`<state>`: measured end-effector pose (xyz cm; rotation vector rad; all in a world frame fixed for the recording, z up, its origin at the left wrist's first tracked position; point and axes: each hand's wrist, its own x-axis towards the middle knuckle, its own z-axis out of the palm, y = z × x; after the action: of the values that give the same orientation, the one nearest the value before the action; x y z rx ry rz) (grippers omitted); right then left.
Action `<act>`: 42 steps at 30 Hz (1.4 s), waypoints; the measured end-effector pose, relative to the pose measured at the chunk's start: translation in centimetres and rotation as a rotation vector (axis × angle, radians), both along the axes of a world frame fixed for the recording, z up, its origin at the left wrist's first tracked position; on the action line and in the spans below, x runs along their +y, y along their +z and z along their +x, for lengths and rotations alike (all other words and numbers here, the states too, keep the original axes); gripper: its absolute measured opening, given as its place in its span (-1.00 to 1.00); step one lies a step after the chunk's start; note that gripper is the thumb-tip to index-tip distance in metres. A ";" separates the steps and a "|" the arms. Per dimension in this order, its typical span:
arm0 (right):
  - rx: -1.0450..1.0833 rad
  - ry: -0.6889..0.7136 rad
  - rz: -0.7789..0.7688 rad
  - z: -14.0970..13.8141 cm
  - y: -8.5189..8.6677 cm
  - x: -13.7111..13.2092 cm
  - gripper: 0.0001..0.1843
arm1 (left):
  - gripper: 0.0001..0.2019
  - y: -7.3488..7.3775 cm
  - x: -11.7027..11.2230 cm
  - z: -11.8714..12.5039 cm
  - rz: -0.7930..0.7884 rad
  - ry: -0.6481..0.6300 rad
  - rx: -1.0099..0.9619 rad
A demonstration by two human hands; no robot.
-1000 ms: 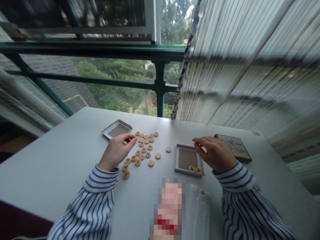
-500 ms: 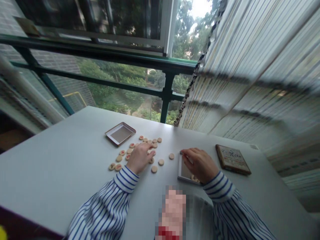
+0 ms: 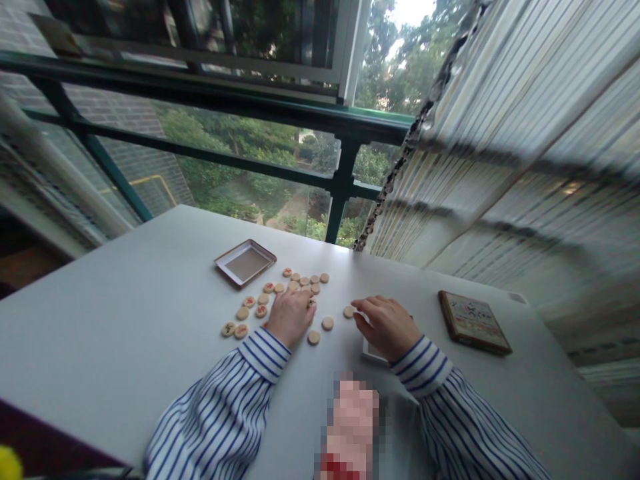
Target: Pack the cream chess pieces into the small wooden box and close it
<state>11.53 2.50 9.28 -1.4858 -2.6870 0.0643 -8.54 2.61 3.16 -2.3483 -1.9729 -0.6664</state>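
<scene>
Several round wooden game discs, some marked in red, lie scattered on the white table. My left hand rests on top of the cluster, fingers curled down over discs near its tips. My right hand lies over a small shallow box tray, hiding most of it; its fingertips reach left toward a single disc. Both arms wear blue-striped white sleeves.
An empty tray sits at the far side of the discs. A flat box lid with a picture lies to the right. Behind the table are a green railing and a striped curtain.
My left hand slid right from the discs' left side onto the middle of the cluster. My right hand moved left and down over the small tray, now covering it and its discs.
</scene>
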 end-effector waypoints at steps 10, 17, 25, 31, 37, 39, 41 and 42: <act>-0.007 0.007 0.001 0.4 -0.2 -0.3 -0.71 | -0.86 -0.5 0.3 0.5 0.001 0.046 0.035; -0.008 -0.008 0.013 1.0 0.1 -0.5 -0.70 | -0.83 -0.1 0.3 0.5 0.011 0.054 0.004; 0.000 -0.071 0.040 2.6 0.9 -0.9 -0.72 | -0.84 0.9 0.2 0.7 0.090 0.031 -0.111; 0.079 -0.083 0.075 4.1 0.8 -1.2 -0.73 | -0.82 1.9 -0.4 2.0 0.206 -0.078 -0.190; 0.167 -0.079 0.087 5.4 0.4 -1.4 -0.73 | -0.79 3.1 -1.1 3.9 0.300 -0.168 -0.210; 0.198 -0.078 0.087 5.7 0.3 -1.4 -0.74 | -0.78 3.3 -1.2 4.5 0.323 -0.189 -0.216; 0.222 -0.075 0.085 6.1 0.3 -1.5 -0.74 | -0.77 3.5 -1.3 5.2 0.338 -0.206 -0.217; 0.230 -0.074 0.083 6.2 0.3 -1.6 -0.74 | -0.77 3.6 -1.3 5.5 0.344 -0.214 -0.217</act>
<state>17.74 0.95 9.63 -1.4547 -2.4232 0.1109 -3.08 1.30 6.74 -2.3679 -1.5226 -1.2092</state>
